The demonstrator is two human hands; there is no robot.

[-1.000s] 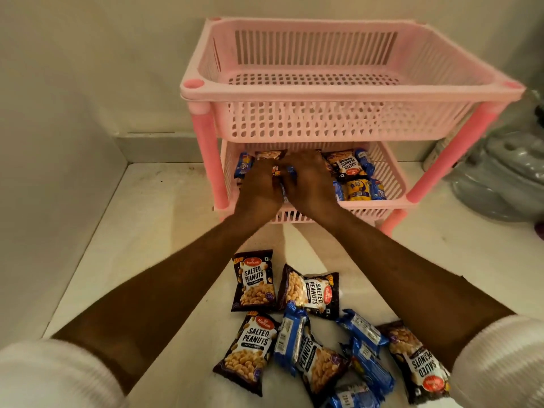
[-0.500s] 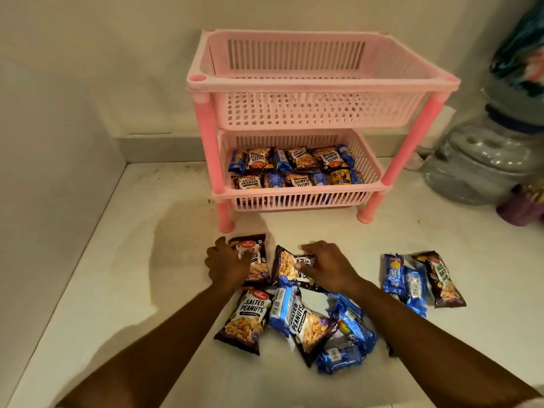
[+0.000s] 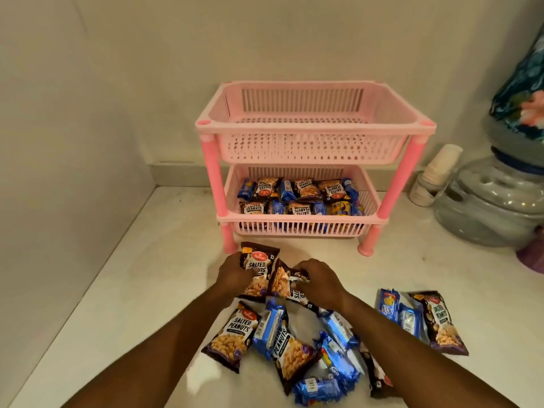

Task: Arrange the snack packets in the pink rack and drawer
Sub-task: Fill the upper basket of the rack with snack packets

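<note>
Two hands work at the near edge of the pile: our left hand (image 3: 235,275) grips an upright salted-peanut packet (image 3: 259,262) by its left side, fingers curled round it, and our right hand (image 3: 319,279) pinches a second peanut packet (image 3: 282,282) that leans against the first. Both packets sit just in front of the pink rack (image 3: 315,129), which stands on the pale bench (image 3: 147,275) against the back wall. We note the rack's top tier (image 3: 309,145) holds nothing we can see, while the lower tier (image 3: 297,226) carries two rows of peanut packets and blue biscuit packets (image 3: 297,197) packed side by side. Below our wrists lies a loose heap of more peanut and blue packets (image 3: 297,343), overlapping. A smaller group of three packets (image 3: 421,316) lies apart to the right. Right of the rack stand a stack of paper cups (image 3: 435,169) and a large clear water jar (image 3: 494,201), its upper part under patterned cloth (image 3: 524,83). We see no drawer in view.
</note>
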